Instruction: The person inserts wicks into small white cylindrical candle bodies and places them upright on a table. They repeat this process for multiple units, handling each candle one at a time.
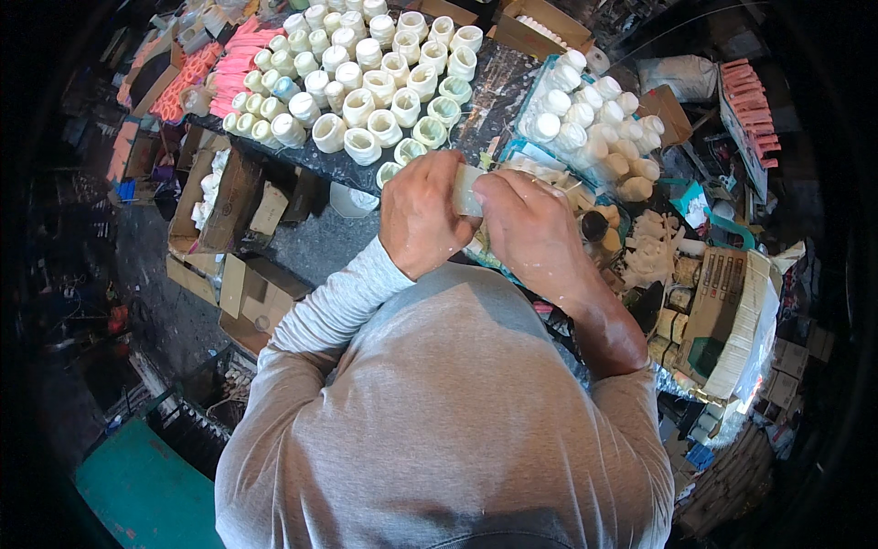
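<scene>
left hand [419, 220] + right hand [530, 229] | grip closed | pale plastic piece [466, 189] between them

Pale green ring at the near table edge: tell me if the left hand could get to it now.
Probably yes: the pale green ring lies uncovered just beyond the left hand, though both hands grip a small whitish piece.

Piece [466, 189] pinched between left hand [419, 215] and right hand [530, 224]: translucent pale white. Sleeve [343, 302]: light grey, fine ribbing. Cups [366, 78] in rows: cream-white, a few greenish, one bluish. Tabletop [494, 87]: dark, pale streaks. Stacked strips [240, 55]: pink; neighbouring pile [183, 82]: orange. Tray [540, 78]: teal rim. Cartons [261, 297]: brown
</scene>
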A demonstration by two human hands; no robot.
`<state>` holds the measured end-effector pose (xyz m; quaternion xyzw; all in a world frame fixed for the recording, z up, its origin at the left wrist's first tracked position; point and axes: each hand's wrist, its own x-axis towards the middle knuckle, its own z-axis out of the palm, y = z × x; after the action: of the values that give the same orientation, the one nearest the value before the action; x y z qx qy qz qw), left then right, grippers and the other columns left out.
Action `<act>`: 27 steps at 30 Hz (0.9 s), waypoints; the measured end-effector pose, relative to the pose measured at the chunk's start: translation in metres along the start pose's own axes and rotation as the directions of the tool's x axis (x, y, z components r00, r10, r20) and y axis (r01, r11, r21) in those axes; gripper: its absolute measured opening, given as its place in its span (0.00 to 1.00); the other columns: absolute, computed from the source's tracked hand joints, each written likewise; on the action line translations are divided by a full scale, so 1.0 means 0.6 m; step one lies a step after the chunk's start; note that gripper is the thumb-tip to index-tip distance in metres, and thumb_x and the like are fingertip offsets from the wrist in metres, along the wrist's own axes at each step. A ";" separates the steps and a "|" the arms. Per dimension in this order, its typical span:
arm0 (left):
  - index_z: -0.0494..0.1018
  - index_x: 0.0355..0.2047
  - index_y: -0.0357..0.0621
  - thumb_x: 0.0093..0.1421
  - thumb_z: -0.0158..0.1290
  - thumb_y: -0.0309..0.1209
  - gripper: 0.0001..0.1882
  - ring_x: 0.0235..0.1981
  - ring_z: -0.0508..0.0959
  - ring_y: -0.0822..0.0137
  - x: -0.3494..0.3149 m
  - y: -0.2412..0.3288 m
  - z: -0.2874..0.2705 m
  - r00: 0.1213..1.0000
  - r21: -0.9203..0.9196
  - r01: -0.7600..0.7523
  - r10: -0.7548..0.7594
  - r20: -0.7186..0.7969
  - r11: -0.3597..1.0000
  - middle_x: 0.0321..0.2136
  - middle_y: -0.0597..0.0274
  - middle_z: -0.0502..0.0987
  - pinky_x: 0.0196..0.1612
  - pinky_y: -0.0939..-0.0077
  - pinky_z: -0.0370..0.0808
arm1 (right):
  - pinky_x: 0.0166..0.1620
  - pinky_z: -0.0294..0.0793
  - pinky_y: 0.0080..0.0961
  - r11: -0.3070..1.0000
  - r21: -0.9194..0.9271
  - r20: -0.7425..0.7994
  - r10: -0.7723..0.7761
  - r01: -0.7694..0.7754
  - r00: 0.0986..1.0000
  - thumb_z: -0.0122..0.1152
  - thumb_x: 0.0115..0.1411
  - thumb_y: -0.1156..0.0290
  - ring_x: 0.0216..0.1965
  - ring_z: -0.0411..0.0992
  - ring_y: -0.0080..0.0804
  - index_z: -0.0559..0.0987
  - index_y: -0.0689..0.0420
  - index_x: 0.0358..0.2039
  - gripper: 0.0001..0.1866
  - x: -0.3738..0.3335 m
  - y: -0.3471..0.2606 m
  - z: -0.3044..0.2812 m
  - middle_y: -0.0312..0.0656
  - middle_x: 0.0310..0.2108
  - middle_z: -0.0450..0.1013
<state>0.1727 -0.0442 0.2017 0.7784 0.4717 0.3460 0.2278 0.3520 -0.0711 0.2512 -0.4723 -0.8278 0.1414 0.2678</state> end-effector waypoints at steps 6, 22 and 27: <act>0.73 0.48 0.36 0.40 0.72 0.27 0.32 0.40 0.81 0.40 0.000 -0.001 0.003 0.999 0.001 -0.029 0.029 -0.014 1.000 0.37 0.43 0.80 0.42 0.51 0.79 | 0.42 0.80 0.46 1.000 -0.030 0.003 0.006 -0.006 1.000 0.61 0.61 0.81 0.39 0.80 0.55 0.79 0.63 0.41 0.07 0.002 0.002 0.002 0.52 0.38 0.79; 0.74 0.53 0.36 0.43 0.75 0.30 0.36 0.43 0.80 0.40 0.004 -0.013 0.000 0.985 -0.041 -0.092 0.085 -0.150 0.995 0.41 0.45 0.77 0.48 0.55 0.79 | 0.46 0.82 0.44 0.987 0.129 0.028 0.093 -0.096 0.995 0.63 0.59 0.81 0.44 0.82 0.54 0.80 0.63 0.49 0.16 0.003 0.015 0.001 0.52 0.44 0.81; 0.77 0.50 0.38 0.54 0.74 0.34 0.27 0.45 0.83 0.41 0.002 -0.026 -0.013 0.981 -0.233 -0.188 0.170 -0.095 0.954 0.47 0.42 0.79 0.49 0.56 0.81 | 0.43 0.83 0.39 0.949 0.278 0.000 0.153 -0.147 0.988 0.65 0.63 0.80 0.41 0.83 0.53 0.81 0.63 0.51 0.16 0.010 0.027 -0.019 0.53 0.42 0.82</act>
<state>0.1585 -0.0360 0.1967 0.7711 0.3619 0.4485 0.2708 0.3676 -0.0577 0.2543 -0.4931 -0.7586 0.2707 0.3288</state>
